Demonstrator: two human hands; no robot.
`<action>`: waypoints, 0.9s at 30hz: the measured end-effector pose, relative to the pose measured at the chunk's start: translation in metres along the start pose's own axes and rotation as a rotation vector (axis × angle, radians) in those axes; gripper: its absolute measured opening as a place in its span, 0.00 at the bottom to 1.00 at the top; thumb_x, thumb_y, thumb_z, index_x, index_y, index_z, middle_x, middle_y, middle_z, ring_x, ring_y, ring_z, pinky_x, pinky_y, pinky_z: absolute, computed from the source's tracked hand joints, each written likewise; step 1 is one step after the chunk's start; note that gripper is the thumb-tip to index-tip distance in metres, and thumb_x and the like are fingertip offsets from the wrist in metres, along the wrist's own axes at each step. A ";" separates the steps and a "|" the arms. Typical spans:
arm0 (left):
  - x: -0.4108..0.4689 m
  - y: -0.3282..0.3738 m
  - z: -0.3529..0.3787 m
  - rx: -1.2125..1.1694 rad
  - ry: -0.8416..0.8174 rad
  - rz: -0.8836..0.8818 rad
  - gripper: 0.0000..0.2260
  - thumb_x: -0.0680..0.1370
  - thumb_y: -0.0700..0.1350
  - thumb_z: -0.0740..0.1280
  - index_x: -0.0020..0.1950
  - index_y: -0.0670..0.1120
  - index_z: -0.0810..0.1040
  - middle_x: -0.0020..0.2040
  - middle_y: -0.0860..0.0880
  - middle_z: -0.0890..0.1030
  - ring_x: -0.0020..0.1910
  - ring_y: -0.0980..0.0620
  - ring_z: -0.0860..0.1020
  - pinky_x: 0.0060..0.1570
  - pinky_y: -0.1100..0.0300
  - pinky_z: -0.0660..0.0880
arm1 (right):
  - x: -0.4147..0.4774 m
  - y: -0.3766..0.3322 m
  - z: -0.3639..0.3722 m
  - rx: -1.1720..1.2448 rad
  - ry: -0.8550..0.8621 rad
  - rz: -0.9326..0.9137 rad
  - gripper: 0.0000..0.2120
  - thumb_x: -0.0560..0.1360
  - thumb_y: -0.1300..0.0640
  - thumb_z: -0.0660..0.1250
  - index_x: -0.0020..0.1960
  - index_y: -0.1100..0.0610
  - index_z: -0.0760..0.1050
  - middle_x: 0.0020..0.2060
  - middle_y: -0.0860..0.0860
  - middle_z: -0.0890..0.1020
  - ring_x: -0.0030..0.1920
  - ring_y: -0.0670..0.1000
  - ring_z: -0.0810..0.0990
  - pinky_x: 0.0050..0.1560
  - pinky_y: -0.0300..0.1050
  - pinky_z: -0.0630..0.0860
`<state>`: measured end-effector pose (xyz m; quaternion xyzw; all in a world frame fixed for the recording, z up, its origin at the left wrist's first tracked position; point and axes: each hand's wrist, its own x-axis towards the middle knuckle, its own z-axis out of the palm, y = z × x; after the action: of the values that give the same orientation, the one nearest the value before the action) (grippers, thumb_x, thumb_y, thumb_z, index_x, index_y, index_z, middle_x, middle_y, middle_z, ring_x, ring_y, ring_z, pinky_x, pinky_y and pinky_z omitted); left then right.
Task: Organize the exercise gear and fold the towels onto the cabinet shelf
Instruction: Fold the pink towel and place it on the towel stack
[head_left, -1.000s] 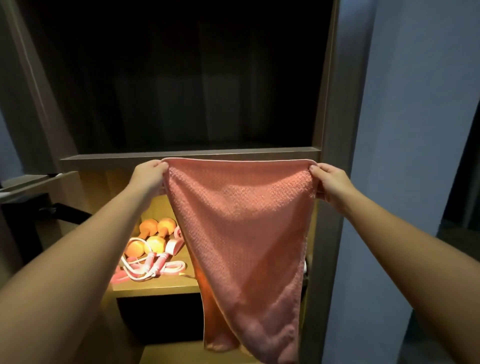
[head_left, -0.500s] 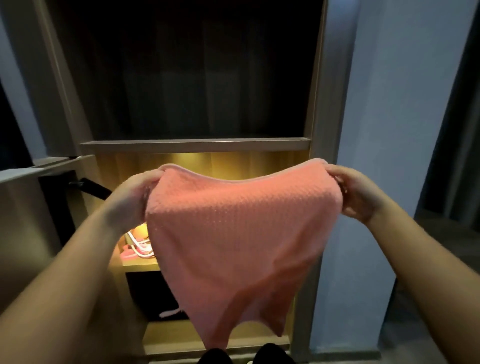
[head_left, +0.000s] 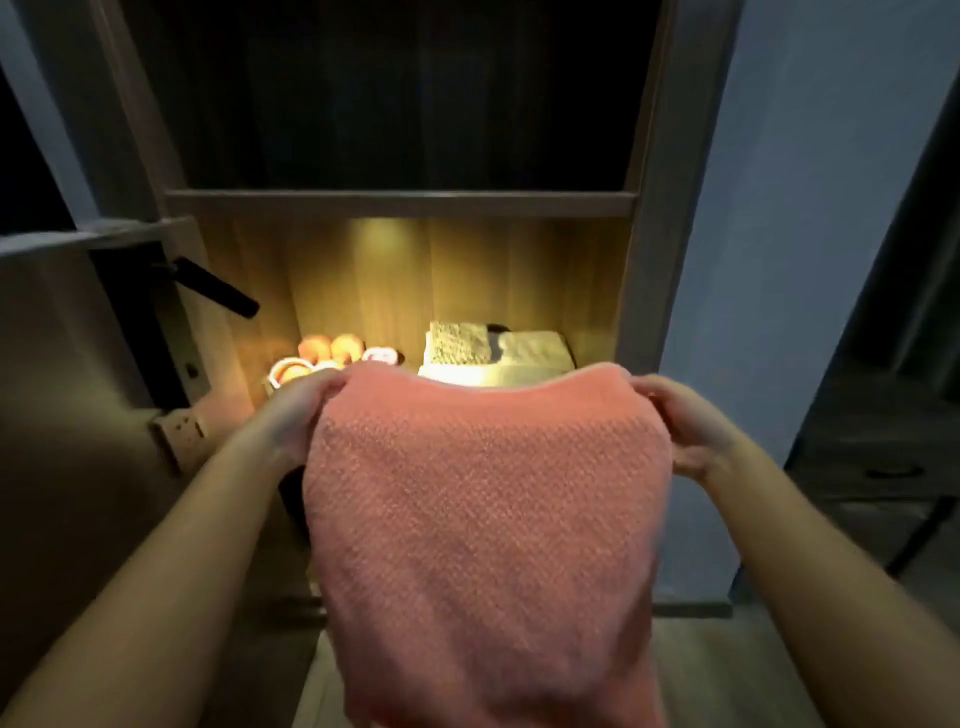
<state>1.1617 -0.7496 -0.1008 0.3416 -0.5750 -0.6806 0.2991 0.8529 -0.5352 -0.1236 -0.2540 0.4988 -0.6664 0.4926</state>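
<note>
- Hanging nearest the camera, a pink towel (head_left: 483, 509), held up by its two top corners. Top edge sagging slightly between the grips, cloth dropping past the bottom of the view, lower part blurred.
- Left hand (head_left: 291, 421) at the top left corner: fingers (head_left: 324, 387) curled into the cloth and gripping it, tips hidden behind the fold.
- Right hand (head_left: 685, 426) at the top right corner: fingers (head_left: 649, 389) bent round the edge, clamped on the cloth and on nothing else.
- Bare forearms reaching in from both lower corners.
- Pink towel in the air in front of the cabinet (head_left: 649, 260), not resting on anything, hiding the front of the lit compartment and all below it.
- Just past the top edge, inside the lit compartment, on the right: folded towels (head_left: 530, 351), pale and stacked, with a coarser-textured one on the left of the stack.
- Left half of the same compartment: orange dumbbells (head_left: 330, 347) toward the back, with a white ring-shaped piece (head_left: 283, 366) in front of them.
- Small pink-and-white item (head_left: 382, 355) between dumbbells and folded towels, too small to identify.
- Above the lit compartment: shelf board (head_left: 400, 202), then a dark compartment, contents not discernible.
- Off to the left: black handle (head_left: 215, 286), tilted, and a socket plate (head_left: 182, 428) lower down.
- Off to the right: pale wall (head_left: 805, 234).
</note>
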 end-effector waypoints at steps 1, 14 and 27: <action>0.002 -0.025 -0.001 0.036 0.037 -0.068 0.10 0.81 0.42 0.59 0.45 0.42 0.79 0.31 0.48 0.80 0.29 0.53 0.78 0.38 0.58 0.69 | 0.005 0.027 -0.009 0.023 0.050 0.067 0.09 0.71 0.59 0.64 0.36 0.61 0.81 0.27 0.52 0.77 0.27 0.48 0.77 0.31 0.39 0.74; 0.037 -0.251 0.008 0.590 0.273 -0.399 0.13 0.80 0.41 0.60 0.56 0.37 0.82 0.56 0.36 0.81 0.57 0.39 0.78 0.58 0.50 0.74 | 0.041 0.220 -0.061 -0.370 0.513 0.510 0.14 0.75 0.53 0.69 0.52 0.64 0.81 0.48 0.61 0.83 0.50 0.60 0.81 0.52 0.56 0.79; 0.066 -0.300 0.008 0.644 0.335 -0.490 0.09 0.82 0.47 0.57 0.53 0.49 0.77 0.41 0.53 0.75 0.41 0.54 0.74 0.38 0.58 0.68 | 0.072 0.261 -0.080 -0.624 0.598 0.447 0.10 0.79 0.50 0.61 0.44 0.53 0.75 0.43 0.56 0.81 0.42 0.53 0.78 0.38 0.45 0.72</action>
<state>1.1119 -0.7502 -0.4037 0.6497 -0.6033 -0.4526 0.0959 0.8637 -0.5717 -0.4030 -0.0737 0.8368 -0.4067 0.3591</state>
